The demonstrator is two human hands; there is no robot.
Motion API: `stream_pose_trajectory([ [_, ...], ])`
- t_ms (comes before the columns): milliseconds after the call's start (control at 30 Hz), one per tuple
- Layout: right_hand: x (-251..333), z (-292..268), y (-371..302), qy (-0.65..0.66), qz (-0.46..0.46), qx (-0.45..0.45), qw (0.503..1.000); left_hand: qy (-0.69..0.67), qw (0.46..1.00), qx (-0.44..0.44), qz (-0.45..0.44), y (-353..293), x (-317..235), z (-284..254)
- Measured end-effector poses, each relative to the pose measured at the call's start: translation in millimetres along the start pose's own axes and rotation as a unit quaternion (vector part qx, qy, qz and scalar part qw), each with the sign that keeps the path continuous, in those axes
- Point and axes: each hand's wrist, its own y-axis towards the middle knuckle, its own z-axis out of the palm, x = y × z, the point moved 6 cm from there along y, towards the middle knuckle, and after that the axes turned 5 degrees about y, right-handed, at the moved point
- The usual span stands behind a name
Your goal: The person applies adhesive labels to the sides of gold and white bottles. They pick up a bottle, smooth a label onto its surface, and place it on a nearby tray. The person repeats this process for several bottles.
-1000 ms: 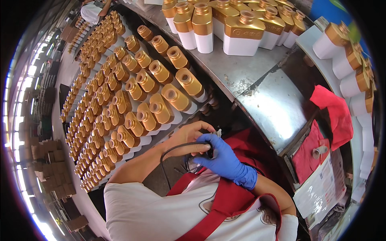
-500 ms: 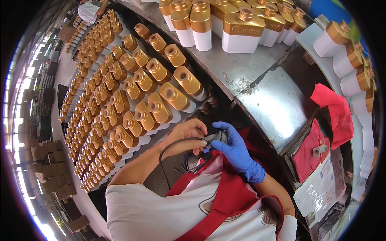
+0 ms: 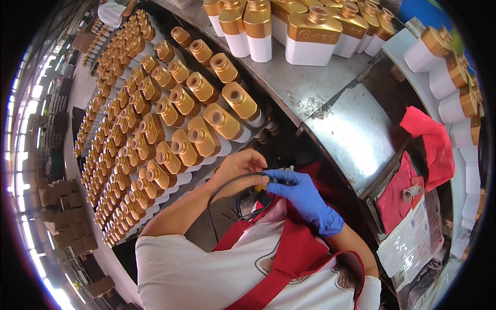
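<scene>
Close to my chest, my bare left hand (image 3: 239,173) has its fingers curled round a thin black cable (image 3: 211,207). The cable arcs out to the left and hangs down in front of the apron. My right hand (image 3: 302,195), in a blue glove, meets the left one and pinches the cable where it comes out at the left fingertips. The fingers hide most of what lies between the hands; a small yellow bit shows beneath them. Nearest to my left hand stand rows of white bottles with gold tops (image 3: 223,123), their necks open.
A metal table (image 3: 351,139) on the right bears more gold-and-white bottles (image 3: 314,39) at its far end. Red cloths (image 3: 429,150), a paper sheet (image 3: 411,245) and a shelf of bottles stand further right. Another person (image 3: 111,14) is at the far left.
My right hand's fingers have closed to a pinch pointing left on the cable. A grey piece seen between my hands before is now hidden. My left hand stays nearly in place.
</scene>
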Motion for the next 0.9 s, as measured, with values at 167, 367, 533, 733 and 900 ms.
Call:
stream_pose_trajectory([
  [167, 2.9, -6.6, 2.0, 0.002, -0.021, -0.001, 1.0, -0.09, 0.994, 0.02, -0.053, 1.3, -0.7, 4.7],
  [367, -9.5, -6.0, 3.5, 0.082, 0.053, 0.006, 0.995, -0.11, 0.991, 0.022, -0.071, 1.8, -2.9, 4.7],
  [533, 4.0, -9.2, 5.6, -0.103, 0.0, 0.049, 0.993, -0.115, 0.988, 0.036, -0.097, 0.2, -0.5, 8.4],
  [733, -0.1, -15.8, 8.9, -0.113, -0.014, 0.044, 0.993, -0.091, 0.992, 0.037, -0.084, 4.0, -1.1, 9.8],
  [900, -5.7, -7.8, 8.3, -0.038, -0.009, 0.112, 0.993, -0.092, 0.994, 0.03, -0.059, 5.1, 0.1, 9.8],
])
